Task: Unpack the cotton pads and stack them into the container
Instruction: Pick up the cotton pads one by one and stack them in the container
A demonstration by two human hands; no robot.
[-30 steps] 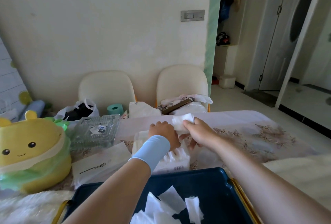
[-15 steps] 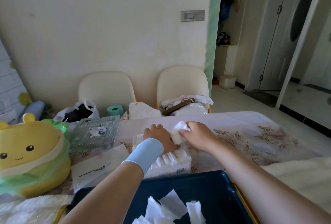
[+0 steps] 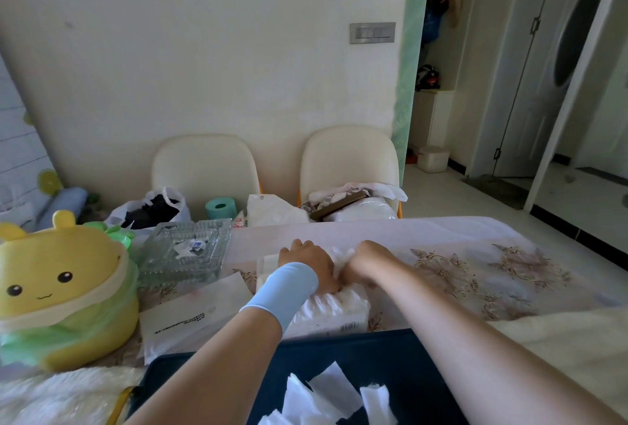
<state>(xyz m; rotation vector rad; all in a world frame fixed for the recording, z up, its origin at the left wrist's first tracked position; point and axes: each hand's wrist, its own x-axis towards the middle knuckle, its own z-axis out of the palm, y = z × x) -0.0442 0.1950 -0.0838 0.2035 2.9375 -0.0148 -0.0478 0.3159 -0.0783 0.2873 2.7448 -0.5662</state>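
A clear plastic pack of white cotton pads (image 3: 334,310) lies on the table just beyond a dark blue container (image 3: 390,353) at the near edge. Several loose white pads (image 3: 334,390) lie inside that container. My left hand (image 3: 307,261), with a light blue wristband, rests on top of the pack, fingers curled over it. My right hand (image 3: 365,263) is right beside it, fingers curled down into the pack's open top around white pads. The fingertips of both hands are hidden in the pack.
A yellow plush-faced bin with a green liner (image 3: 64,292) stands at the left. A glass dish (image 3: 185,251) and a white paper sleeve (image 3: 190,316) lie left of the pack. Two cream chairs (image 3: 348,166) with bags stand behind the table.
Both hands have come down from holding a pad above the pack; they now press into the pack's open top. The raised pad is no longer seen.
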